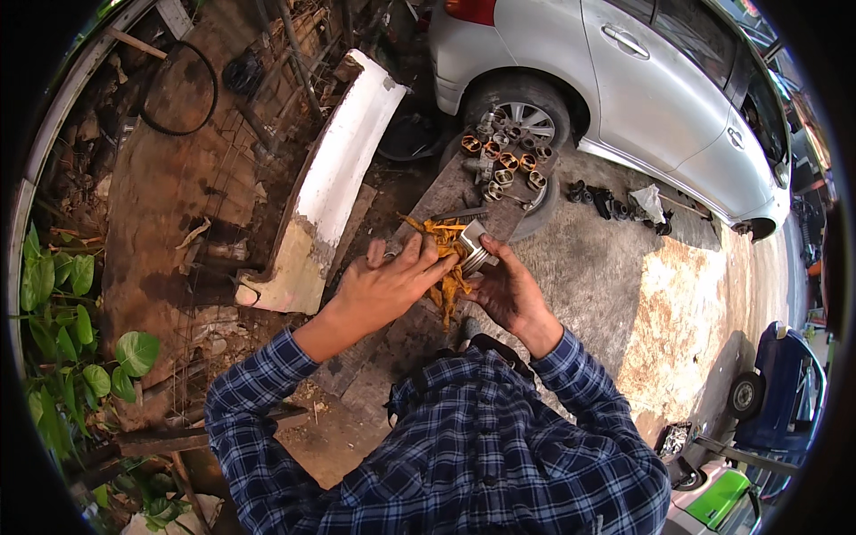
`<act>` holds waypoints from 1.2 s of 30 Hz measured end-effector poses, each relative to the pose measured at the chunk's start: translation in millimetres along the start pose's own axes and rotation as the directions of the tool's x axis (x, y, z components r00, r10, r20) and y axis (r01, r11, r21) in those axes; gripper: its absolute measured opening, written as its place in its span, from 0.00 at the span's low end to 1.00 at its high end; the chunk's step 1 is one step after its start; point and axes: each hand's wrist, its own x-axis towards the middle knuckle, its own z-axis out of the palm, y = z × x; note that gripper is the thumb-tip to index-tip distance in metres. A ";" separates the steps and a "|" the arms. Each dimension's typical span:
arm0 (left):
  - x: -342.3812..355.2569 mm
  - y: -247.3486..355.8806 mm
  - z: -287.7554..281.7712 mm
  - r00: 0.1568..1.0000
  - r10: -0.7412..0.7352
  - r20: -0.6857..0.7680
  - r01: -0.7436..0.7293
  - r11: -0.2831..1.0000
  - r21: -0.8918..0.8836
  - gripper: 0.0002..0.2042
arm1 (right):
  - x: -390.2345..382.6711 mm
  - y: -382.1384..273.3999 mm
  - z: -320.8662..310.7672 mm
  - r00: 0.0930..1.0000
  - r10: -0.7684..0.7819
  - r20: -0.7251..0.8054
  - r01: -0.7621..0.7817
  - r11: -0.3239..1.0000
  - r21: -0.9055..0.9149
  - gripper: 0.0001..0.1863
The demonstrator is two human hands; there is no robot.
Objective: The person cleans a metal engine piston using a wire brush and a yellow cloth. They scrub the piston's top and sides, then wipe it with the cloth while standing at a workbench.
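Note:
In front of my chest, my right hand (pixel 515 291) is closed around a silvery metal engine piston (pixel 477 250), thumb along its upper side. My left hand (pixel 385 281) grips a crumpled orange-yellow rag (pixel 447 292) and presses it against the left side of the piston. Part of the rag hangs below the fingers. Beyond my hands, several more pistons (pixel 507 161) stand grouped on a worn wooden board (pixel 446 192), some with orange-looking insides. A dark, flat strip-like tool (pixel 460 215) lies on the board just past the rag.
A silver car (pixel 544 53) stands ahead, its wheel (pixel 526 105) right behind the pistons. To the left lies a long white, chipped panel (pixel 343 152). Leafy plants (pixel 85 330) grow at the far left. Dark small parts (pixel 606 203) lie beside the car. A blue vehicle (pixel 780 383) stands at right.

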 end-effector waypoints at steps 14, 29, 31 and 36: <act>20.0 48.3 23.1 0.777 -0.287 0.560 0.224 -0.706 -0.672 0.20 | 19.7 12.9 -19.2 0.500 -0.784 0.369 0.816 0.284 -0.503 0.37; -9.6 26.6 40.5 0.880 0.171 0.444 -0.036 -0.906 0.421 0.10 | -7.5 -35.7 -14.7 0.222 0.001 0.975 0.891 -0.407 -0.203 0.28; -10.0 22.0 44.5 0.778 0.228 0.586 0.079 -0.960 0.268 0.08 | -3.2 -38.8 -9.1 0.073 0.099 0.992 0.881 -0.473 -0.018 0.25; 14.1 6.0 40.2 0.617 0.312 0.722 0.565 -0.815 -0.130 0.10 | -6.6 -50.7 -4.8 0.060 0.256 0.965 0.880 -0.470 0.070 0.20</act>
